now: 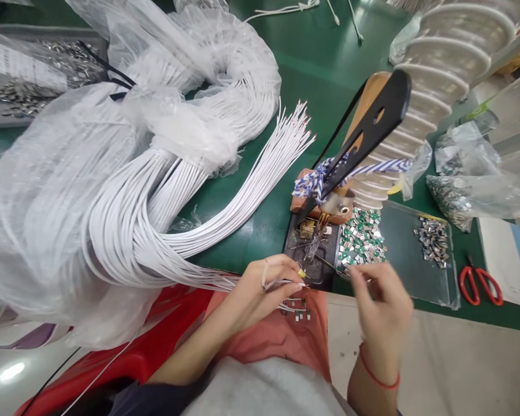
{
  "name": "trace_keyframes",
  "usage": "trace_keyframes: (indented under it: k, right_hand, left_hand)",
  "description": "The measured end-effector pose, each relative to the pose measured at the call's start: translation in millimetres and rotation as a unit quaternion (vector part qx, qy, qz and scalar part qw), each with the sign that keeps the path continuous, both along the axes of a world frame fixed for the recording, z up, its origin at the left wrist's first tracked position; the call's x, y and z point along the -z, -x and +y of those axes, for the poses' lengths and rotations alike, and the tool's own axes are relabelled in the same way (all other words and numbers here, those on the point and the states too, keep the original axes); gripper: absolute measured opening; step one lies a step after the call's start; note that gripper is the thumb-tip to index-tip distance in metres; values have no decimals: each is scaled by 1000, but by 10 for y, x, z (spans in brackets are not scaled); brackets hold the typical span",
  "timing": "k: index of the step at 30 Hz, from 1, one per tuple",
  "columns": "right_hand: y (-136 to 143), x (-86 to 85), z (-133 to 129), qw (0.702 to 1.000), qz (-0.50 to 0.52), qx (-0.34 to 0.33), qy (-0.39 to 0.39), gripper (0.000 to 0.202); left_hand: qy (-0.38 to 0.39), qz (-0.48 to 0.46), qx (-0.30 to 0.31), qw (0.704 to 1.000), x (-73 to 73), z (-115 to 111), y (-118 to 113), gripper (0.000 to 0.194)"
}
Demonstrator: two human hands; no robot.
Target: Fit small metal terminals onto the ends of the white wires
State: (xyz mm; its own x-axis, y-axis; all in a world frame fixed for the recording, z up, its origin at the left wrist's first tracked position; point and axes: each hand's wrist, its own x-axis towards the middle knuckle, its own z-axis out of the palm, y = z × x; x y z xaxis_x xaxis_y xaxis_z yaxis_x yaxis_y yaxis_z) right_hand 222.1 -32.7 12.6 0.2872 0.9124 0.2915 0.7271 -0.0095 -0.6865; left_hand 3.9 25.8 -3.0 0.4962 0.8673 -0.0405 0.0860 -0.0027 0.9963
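left hand [271, 283] pinches cable [281, 282]; right hand [385, 303] curls beside connectors [361, 238]

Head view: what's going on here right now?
The person's left hand pinches a thin white cable near its end. The right hand is at the near edge of a pile of small green-and-silver parts; blur hides whether it holds one. A big bundle of white cables lies on the table to the left, and red-handled scissors lie on the right.
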Motion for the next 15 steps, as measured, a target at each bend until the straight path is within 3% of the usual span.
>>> trace_keyframes:
  k: [3, 5, 8, 11, 13, 15]
  right_hand:
    - [-391, 41, 156, 988, -114, 86, 57, 21]
    - [-546, 115, 230, 983, -138, 63, 99, 27]
    - [-615, 201, 252, 986, -125, 50, 96, 27]
    - [-562, 184, 178, 990, -65, 85, 92, 21]
    - [-466, 120, 105, 991, 29, 103, 84, 18]
    - [-309, 44, 37, 985, 145, 67, 71, 15]
  left_hand:
    - [-27, 9, 18, 999, 28, 8, 1, 15]
    - [-31, 14, 17, 999, 41, -3, 0, 15]
    - [-28, 11, 22, 999, 42, -23, -7, 16]
    - [-26, -4, 35, 999, 30, -35, -12, 17]
    - [-29, -19, 35, 999, 22, -37, -11, 18]
    - [-29, -31, 30, 999, 14, -36, -8, 21]
